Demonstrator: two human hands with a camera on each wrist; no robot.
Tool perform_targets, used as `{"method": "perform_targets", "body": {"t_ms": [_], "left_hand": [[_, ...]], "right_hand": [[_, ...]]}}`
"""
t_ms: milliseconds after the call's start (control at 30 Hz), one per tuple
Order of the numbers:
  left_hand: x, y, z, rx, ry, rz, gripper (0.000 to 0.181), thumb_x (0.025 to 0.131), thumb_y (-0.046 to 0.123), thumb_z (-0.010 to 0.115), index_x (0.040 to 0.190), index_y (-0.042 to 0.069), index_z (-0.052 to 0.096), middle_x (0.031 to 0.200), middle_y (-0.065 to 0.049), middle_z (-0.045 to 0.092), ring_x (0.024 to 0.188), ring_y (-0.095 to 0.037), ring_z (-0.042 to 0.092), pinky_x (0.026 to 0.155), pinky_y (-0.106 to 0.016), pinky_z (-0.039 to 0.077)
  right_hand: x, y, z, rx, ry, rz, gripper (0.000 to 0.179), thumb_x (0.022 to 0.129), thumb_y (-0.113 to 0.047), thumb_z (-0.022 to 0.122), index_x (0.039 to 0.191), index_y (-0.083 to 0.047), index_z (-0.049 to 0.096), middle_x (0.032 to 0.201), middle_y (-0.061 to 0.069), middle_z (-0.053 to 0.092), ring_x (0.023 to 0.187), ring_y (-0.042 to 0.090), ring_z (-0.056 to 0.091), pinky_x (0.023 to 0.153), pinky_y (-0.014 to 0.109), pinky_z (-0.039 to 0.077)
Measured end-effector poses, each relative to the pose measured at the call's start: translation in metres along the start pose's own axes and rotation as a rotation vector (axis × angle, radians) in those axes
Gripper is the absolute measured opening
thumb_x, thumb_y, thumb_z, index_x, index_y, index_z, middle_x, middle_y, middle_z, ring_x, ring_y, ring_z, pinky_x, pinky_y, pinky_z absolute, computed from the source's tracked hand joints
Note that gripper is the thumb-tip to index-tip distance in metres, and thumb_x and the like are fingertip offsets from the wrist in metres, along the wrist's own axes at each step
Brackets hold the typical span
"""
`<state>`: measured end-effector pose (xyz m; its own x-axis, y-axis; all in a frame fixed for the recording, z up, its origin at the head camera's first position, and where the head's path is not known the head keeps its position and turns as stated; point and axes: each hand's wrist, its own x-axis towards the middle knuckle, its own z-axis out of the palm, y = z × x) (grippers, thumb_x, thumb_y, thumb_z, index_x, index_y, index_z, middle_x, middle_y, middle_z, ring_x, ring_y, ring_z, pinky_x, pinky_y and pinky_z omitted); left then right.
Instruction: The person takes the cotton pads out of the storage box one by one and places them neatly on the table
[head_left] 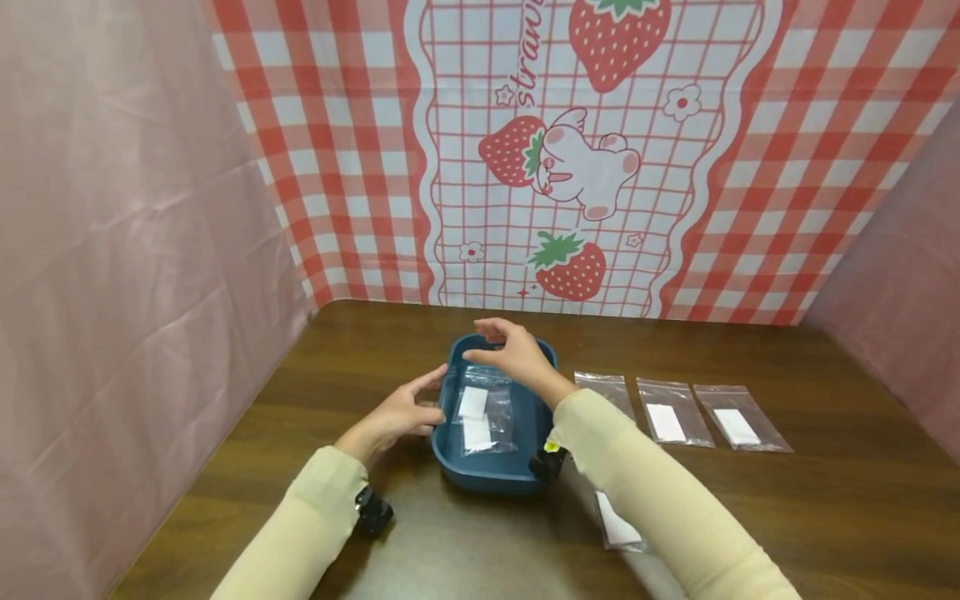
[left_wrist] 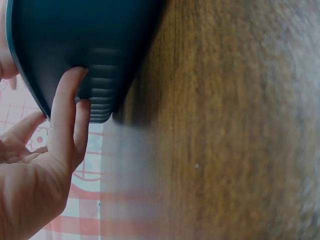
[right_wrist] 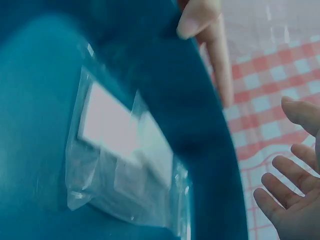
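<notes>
Your 2 arms reach forward in pale cream sleeves, the left sleeve (head_left: pixel 303 517) slanting up to the right, the right sleeve (head_left: pixel 645 475) slanting up to the left and extending farther ahead. Your left hand (head_left: pixel 396 416) is low, its fingers reaching forward and to the right, mostly straight, with gaps between them. Your right hand (head_left: pixel 519 357) is raised, well apart from the left, its 4 fingers loosely bent and spread in the right wrist view, the thumb (head_left: pixel 481 357) held away from them.
</notes>
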<state>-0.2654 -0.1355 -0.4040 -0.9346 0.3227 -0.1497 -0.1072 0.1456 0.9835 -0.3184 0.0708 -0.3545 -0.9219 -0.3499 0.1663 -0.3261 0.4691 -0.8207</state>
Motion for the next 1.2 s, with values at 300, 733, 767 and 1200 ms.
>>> {"method": "perform_targets", "body": {"t_ms": [300,733,767,1200], "left_hand": [[0.002,0.002,0.002,-0.004,-0.037,0.016,0.079,0.077,-0.005,0.059,0.148,0.015,0.028,0.141,-0.019,0.034,0.110,-0.035,0.052,0.072,-0.038,0.052],[0.005,0.002,0.001,0.023,-0.033,0.003,0.080,0.078,-0.003,0.061,0.147,0.020,0.029,0.140,-0.015,0.036,0.111,-0.033,0.052,0.074,-0.039,0.052],[0.005,0.002,0.000,0.019,-0.037,0.004,0.080,0.078,-0.003,0.061,0.147,0.020,0.029,0.140,-0.015,0.036,0.111,-0.033,0.052,0.074,-0.039,0.052],[0.000,0.000,-0.005,0.002,-0.022,0.015,0.081,0.077,-0.006,0.059,0.148,0.017,0.028,0.139,-0.017,0.036,0.108,-0.032,0.053,0.069,-0.036,0.053]], "right_hand": [[0.012,0.017,0.006,-0.170,-0.079,-0.005,0.059,0.079,-0.027,0.074,0.130,-0.005,0.052,0.127,0.014,0.054,0.118,0.030,0.047,0.095,0.043,0.040],[0.012,0.028,0.008,-0.369,-0.421,0.079,0.080,0.071,-0.033,0.080,0.138,-0.006,0.044,0.139,0.014,0.043,0.127,0.029,0.038,0.102,0.044,0.032],[0.013,0.029,0.009,-0.379,-0.442,0.087,0.080,0.070,-0.032,0.080,0.138,-0.007,0.044,0.139,0.013,0.043,0.127,0.029,0.038,0.102,0.043,0.032],[0.015,0.026,0.017,-0.486,-0.570,0.078,0.066,0.069,-0.024,0.082,0.128,-0.012,0.056,0.130,0.008,0.051,0.111,0.020,0.048,0.095,0.040,0.039]]}}
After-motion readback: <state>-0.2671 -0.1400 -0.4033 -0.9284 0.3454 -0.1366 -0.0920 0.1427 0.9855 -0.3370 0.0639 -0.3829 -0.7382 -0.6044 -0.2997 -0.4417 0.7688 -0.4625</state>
